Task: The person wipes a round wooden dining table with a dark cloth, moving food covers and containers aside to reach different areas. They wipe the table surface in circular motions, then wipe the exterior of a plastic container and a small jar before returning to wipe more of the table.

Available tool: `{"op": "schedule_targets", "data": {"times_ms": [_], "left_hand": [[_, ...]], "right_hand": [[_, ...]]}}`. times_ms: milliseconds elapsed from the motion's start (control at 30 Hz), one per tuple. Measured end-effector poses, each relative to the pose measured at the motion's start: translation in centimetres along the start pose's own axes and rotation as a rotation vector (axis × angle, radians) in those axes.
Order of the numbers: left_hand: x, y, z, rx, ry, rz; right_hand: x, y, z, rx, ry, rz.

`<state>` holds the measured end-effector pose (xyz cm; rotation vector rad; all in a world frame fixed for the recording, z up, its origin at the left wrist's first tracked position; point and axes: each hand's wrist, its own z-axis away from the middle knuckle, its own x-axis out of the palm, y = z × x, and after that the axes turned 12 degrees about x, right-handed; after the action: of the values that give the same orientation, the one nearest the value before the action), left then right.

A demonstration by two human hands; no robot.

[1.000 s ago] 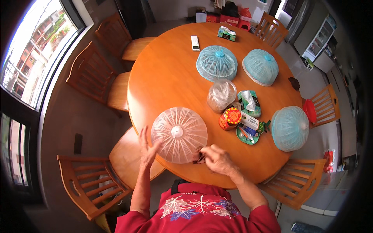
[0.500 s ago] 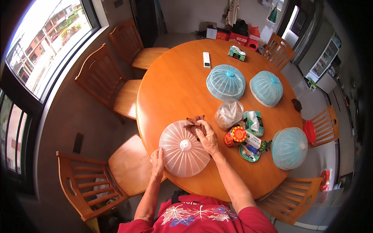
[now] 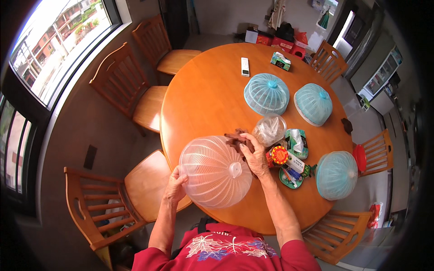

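While the left hand pinches the left rim of the pale mesh cover, with the thumb and fingers closed on the edge, this cover stands tilted over the near edge of the round table, its knob turned toward the right. Whether its lower edge rests on the wood, I cannot tell. The right hand has its fingers bent around a crumpled brown cloth, which lies against the far right side of the dome, just beside the clear jar.

The step in hand seems to be wiping, in my judgement. To do it well, the left grip should be firm but not squeezing, because the thin plastic probably bends easily. The cloth is better spread flat under the fingers and drawn along the ribs, from the knob down to the rim, with light pressure. Small turns by the left hand would bring each part near to the cloth. The right elbow needs care, since the red-lidded container stands close to this forearm.
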<state>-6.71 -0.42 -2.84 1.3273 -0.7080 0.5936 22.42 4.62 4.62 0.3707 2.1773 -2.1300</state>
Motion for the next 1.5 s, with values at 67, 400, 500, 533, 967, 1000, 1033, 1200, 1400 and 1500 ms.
{"op": "schedule_targets", "data": {"times_ms": [67, 400, 500, 533, 967, 1000, 1033, 1200, 1400, 1500], "left_hand": [[3.6, 1.0, 0.7, 0.010, -0.068, 0.029], [7.5, 2.4, 3.5, -0.001, -0.192, -0.417], [8.0, 1.0, 4.4, 0.057, -0.265, -0.351], [8.8, 1.4, 4.6, 0.002, -0.309, -0.224], [11.0, 1.2, 5.9, -0.204, -0.454, -0.217], [11.3, 1.1, 5.9, -0.174, -0.418, -0.164], [11.4, 0.8, 5.6, -0.120, -0.370, -0.127], [8.8, -0.7, 2.9, 0.053, -0.205, 0.097], [9.7, -0.2, 1.1, 0.088, -0.221, 0.426], [10.8, 1.3, 1.2, 0.023, -0.031, 0.277]], "right_hand": [[0.8, -1.3, -0.3, -0.073, -0.072, 0.036], [4.4, -10.3, 8.7, -0.940, -0.235, 0.501], [4.1, -11.0, 6.7, -0.947, -0.150, 0.626], [3.8, -10.8, 5.0, -0.892, -0.125, 0.551], [3.1, -10.1, 0.5, -0.399, -0.209, 0.466], [3.2, -10.9, 1.8, -0.523, -0.226, 0.493], [3.3, -11.4, 3.0, -0.650, -0.234, 0.528], [5.2, -10.0, 8.5, -0.739, -0.024, 0.572], [4.6, -2.8, 12.6, -0.520, 0.127, 0.412], [3.2, -0.2, 13.2, -0.165, 0.107, 0.176]]}}
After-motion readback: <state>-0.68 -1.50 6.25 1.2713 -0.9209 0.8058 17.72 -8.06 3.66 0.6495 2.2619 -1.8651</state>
